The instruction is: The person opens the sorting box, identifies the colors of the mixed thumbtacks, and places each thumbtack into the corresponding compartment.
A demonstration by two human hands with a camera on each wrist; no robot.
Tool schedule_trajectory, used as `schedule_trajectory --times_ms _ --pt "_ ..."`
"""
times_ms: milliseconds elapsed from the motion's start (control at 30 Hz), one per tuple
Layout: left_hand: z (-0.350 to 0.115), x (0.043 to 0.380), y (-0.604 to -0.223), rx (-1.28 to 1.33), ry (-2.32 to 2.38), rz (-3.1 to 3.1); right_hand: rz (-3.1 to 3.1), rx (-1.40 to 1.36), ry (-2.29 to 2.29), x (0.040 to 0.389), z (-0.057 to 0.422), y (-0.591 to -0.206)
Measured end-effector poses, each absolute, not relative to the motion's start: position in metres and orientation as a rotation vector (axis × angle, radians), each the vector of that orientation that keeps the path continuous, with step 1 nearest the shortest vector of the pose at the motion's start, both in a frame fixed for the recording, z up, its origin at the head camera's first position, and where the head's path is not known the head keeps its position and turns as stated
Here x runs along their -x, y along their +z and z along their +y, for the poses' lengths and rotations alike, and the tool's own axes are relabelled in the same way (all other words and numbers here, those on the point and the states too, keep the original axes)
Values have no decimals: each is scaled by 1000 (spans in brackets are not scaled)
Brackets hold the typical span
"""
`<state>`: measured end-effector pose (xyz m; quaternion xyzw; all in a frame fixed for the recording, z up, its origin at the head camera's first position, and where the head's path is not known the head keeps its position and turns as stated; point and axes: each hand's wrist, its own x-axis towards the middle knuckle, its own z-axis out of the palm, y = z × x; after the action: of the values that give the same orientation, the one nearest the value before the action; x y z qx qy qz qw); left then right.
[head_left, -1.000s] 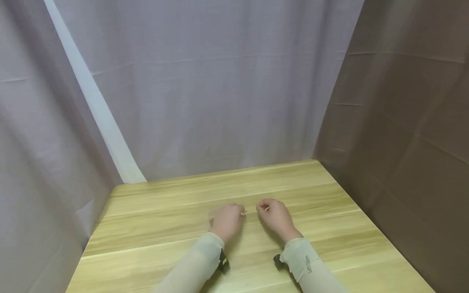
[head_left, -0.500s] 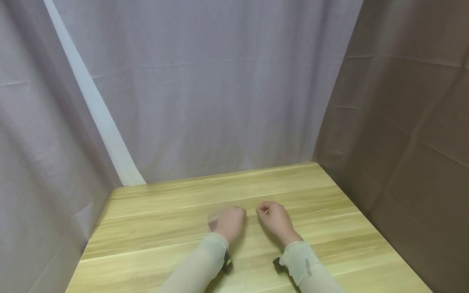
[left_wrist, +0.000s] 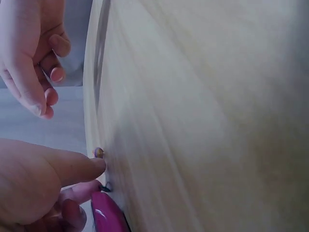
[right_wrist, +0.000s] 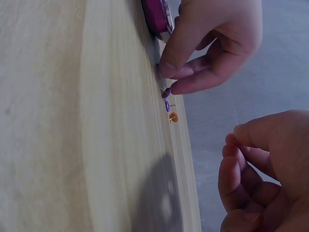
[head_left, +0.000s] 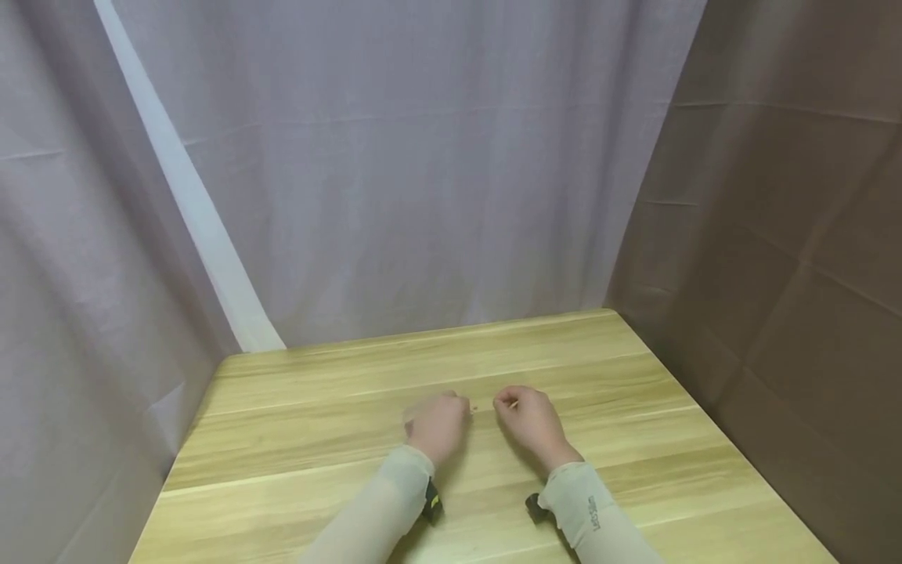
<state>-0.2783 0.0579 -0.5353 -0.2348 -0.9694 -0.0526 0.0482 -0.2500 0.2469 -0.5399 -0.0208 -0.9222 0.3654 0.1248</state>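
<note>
A wood-grained table (head_left: 303, 431) is backed by grey curtains (head_left: 423, 180), crossed at left by a white strip (head_left: 190, 188) and met at right by a brown one (head_left: 796, 235). Near the table's middle, the left hand (head_left: 438, 427) is held low, its fingertips bent close to the surface; whether anything is pinched there cannot be told. The right hand (head_left: 532, 419) is poised opposite, fingers curled, thumb tip met by the forefinger. A purple thumbtack (right_wrist: 166, 93) is seen at the left fingertips, followed toward the right hand by a second purple tack (right_wrist: 167, 106) and an orange tack (right_wrist: 174, 117). Just beside the left hand, a magenta object (left_wrist: 107, 212) is partly shown. Pale sleeves (head_left: 369, 501) are worn.
</note>
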Motion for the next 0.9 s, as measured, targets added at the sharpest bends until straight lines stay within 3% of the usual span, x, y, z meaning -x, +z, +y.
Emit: schedule_trajectory --times_ms 633,900 --pt "52 280 -535 671 -189 -2951 -2698 36 1070 250 242 -542" --pt "45 276 -536 779 -267 -2816 -2685 52 1082 252 242 -543"
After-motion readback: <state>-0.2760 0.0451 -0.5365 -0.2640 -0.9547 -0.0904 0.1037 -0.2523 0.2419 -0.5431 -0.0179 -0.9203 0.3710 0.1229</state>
